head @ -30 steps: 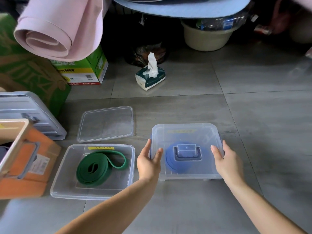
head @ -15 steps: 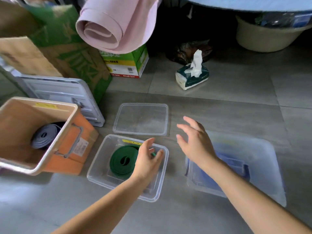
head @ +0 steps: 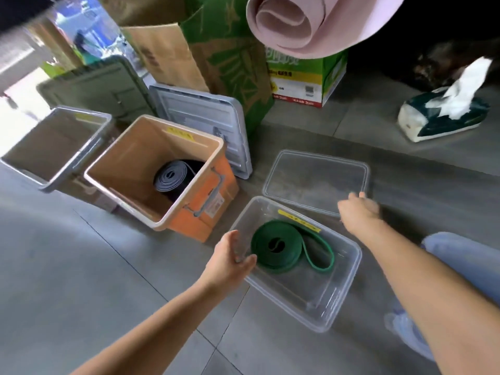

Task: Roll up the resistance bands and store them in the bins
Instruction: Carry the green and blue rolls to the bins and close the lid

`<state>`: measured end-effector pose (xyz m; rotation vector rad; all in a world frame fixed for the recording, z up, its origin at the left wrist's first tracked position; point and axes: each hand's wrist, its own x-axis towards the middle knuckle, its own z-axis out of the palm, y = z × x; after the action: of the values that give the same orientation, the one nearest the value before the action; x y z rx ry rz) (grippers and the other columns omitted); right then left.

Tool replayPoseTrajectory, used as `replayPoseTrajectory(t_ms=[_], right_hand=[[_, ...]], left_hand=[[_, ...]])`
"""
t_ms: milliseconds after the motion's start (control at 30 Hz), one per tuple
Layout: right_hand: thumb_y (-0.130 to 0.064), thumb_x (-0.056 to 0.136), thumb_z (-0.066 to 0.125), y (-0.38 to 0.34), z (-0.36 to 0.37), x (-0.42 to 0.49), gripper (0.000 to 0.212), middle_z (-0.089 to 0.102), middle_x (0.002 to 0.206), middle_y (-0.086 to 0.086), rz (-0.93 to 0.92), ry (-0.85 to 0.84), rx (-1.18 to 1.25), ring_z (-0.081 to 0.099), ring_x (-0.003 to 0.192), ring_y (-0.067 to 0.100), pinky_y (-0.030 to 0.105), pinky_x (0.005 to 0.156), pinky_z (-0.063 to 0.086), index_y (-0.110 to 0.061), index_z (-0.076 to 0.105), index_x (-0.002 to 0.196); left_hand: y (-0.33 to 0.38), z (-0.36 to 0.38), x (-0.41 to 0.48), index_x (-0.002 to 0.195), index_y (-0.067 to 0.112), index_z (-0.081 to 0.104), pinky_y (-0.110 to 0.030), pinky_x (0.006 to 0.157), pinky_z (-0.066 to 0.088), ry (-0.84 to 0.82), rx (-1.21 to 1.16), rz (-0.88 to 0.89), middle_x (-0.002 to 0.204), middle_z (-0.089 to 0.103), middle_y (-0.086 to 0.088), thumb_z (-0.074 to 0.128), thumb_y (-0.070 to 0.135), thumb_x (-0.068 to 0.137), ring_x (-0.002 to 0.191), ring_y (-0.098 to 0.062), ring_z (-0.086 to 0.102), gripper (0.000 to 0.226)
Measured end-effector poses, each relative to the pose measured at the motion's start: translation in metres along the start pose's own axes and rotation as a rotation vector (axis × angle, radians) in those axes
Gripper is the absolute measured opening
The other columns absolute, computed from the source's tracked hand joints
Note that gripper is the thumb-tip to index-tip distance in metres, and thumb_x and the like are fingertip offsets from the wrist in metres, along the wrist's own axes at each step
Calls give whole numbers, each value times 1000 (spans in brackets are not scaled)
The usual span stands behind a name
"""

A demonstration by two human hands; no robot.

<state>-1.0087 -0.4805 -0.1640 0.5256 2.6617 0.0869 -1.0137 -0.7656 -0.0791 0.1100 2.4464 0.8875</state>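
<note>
A rolled green resistance band (head: pixel 278 247) lies in a clear plastic bin (head: pixel 335 304) on the floor, its loose end looping out to the right. My left hand (head: pixel 230 258) is at the bin's near-left corner, fingers relaxed around the rim. My right hand (head: pixel 357 209) hovers blurred over the near edge of the clear lid (head: pixel 316 180) lying behind the bin; whether it touches the lid is unclear. A rolled black band (head: pixel 173 177) sits inside the orange bin (head: pixel 205 220) to the left. The closed bluish bin (head: pixel 465 255) shows at the right edge.
A grey open bin (head: pixel 56 147) stands far left. Grey lids (head: pixel 205 123) lean against green cardboard boxes (head: pixel 303 79) behind. A pink rolled mat (head: pixel 292 23) hangs overhead. A tissue pack (head: pixel 443 117) lies at the back right.
Both hands left the closed blue-band bin and moved left. The left hand has come to the clear bin's corner and the right hand has reached the clear lid. The view swung left.
</note>
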Motion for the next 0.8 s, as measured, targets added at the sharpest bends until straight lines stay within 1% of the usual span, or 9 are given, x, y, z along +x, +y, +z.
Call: replayPoseTrajectory(t_ms=[67, 167, 333, 433, 500, 600, 633, 700, 800], right_hand=[[-22, 91, 52, 6, -2, 0, 33, 51, 128, 5, -35, 38, -30, 44, 122, 26, 36, 87, 46, -21, 55, 124], [-23, 91, 47, 19, -17, -4, 27, 60, 119, 9, -26, 295, 64, 52, 114, 28, 37, 85, 43, -14, 52, 116], [-20, 96, 45, 28, -62, -30, 15, 61, 82, 25, -71, 649, 559, 58, 79, 42, 41, 62, 39, -6, 48, 100], [-24, 98, 40, 40, -90, -62, 15, 65, 82, 13, -77, 843, 798, 62, 70, 38, 38, 56, 44, -11, 48, 97], [-23, 99, 36, 46, -104, -84, 13, 61, 79, 0, -99, 896, 1056, 66, 65, 23, 31, 58, 48, -16, 46, 93], [-18, 99, 36, 47, -110, -98, 13, 53, 71, -4, 35, 760, 1320, 60, 45, 3, 18, 41, 44, -19, 44, 89], [-16, 99, 36, 42, -105, -100, 15, 52, 70, -3, 96, 668, 1391, 57, 40, 2, 15, 36, 41, -18, 45, 88], [-13, 99, 37, 28, -87, -106, 18, 50, 69, 1, 190, 490, 1470, 54, 35, 1, 13, 32, 38, -16, 46, 84], [-18, 99, 38, 3, -51, -112, 14, 54, 74, 9, 285, 281, 1468, 60, 47, 13, 26, 47, 49, -12, 47, 90]], left_hand=[[1, -7, 0, 140, 19, 31, -46, 91, 50, -1, 24, -19, 132, 42, -1, 66, 25, 85, 107, -20, 56, 65], [7, -13, 6, 141, 19, 30, -44, 94, 48, 9, 44, 11, 138, 40, -3, 65, 29, 85, 111, -20, 54, 67], [23, -21, 29, 145, 19, 23, -38, 100, 43, -37, 199, 75, 145, 32, -6, 67, 35, 82, 123, -24, 46, 78], [44, -34, 45, 142, 15, 28, -33, 96, 41, 58, 233, 107, 139, 39, -10, 68, 38, 81, 122, -25, 44, 77], [57, -47, 45, 135, 12, 37, -36, 92, 45, 141, 207, 152, 124, 49, -6, 73, 40, 76, 112, -23, 50, 75], [65, -60, 35, 112, 22, 58, -22, 77, 51, -42, -36, 344, 99, 66, 11, 77, 40, 74, 91, -8, 64, 47], [63, -61, 31, 107, 21, 61, -25, 75, 53, -136, -177, 355, 96, 70, 7, 73, 42, 77, 88, -12, 67, 39], [50, -60, 27, 104, 9, 56, -34, 73, 50, -177, -367, 191, 93, 66, -9, 59, 45, 88, 80, -25, 63, 39], [19, -52, 23, 95, 8, 53, -34, 62, 37, -99, -355, 81, 80, 50, -13, 53, 26, 95, 66, -22, 47, 18]])
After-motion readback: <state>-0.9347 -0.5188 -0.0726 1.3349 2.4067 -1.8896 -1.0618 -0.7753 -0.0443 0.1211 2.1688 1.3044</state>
